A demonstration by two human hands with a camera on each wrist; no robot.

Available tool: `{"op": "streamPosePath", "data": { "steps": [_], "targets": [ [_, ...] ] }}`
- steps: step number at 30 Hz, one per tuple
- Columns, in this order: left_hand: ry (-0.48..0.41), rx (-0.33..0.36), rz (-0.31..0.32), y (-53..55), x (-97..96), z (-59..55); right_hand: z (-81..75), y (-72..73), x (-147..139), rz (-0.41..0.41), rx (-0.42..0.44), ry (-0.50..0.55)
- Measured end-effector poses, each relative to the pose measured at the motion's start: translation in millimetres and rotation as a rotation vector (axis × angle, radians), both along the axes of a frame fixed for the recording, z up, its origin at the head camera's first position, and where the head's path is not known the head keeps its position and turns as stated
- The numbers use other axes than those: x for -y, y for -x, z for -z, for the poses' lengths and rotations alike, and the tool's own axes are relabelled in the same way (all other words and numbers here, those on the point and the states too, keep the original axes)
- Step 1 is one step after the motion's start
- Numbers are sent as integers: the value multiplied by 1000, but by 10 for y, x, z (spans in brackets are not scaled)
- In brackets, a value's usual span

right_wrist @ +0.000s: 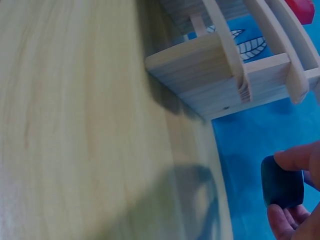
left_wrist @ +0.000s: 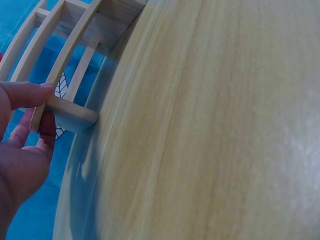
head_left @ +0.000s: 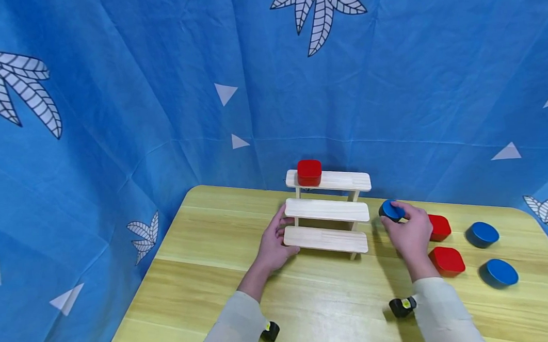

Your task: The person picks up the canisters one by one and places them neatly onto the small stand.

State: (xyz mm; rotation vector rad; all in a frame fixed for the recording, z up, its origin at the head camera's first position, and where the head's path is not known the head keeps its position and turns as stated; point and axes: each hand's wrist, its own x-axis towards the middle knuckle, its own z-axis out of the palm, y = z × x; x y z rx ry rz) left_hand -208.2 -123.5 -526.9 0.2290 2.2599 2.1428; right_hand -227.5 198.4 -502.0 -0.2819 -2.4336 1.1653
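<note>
A three-tier wooden shelf (head_left: 326, 210) stands near the back of the table. My left hand (head_left: 274, 246) grips the left end of its lowest board; in the left wrist view, the thumb (left_wrist: 31, 94) lies over the board and fingers curl beneath it. To the right of the shelf, my right hand (head_left: 411, 232) holds a round blue tin (head_left: 390, 211) between thumb and fingers. The right wrist view shows this tin (right_wrist: 282, 182) from the side, held apart from the shelf. One red square tin with rounded corners (head_left: 309, 173) sits on the left of the top board.
Right of my right hand are two red square tins, a rear one (head_left: 440, 228) and a front one (head_left: 447, 261). Beyond them lie two round blue tins, one behind (head_left: 482, 234) and one nearer (head_left: 499, 273). A blue patterned curtain (head_left: 298, 97) hangs behind the wooden table (head_left: 327, 302).
</note>
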Motion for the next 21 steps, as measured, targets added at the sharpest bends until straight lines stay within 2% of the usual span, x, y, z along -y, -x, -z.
{"op": "streamPosePath", "data": {
  "steps": [11,19,21],
  "targets": [
    [-9,15,8,6,2,-8,-145,-17,71,11,25,35],
    [-12,15,16,-121,-8,-273,-227,-24,98,19,0,33],
    [-9,13,14,-127,-9,-286,-248,-25,104,18,-10,35]
  ]
}}
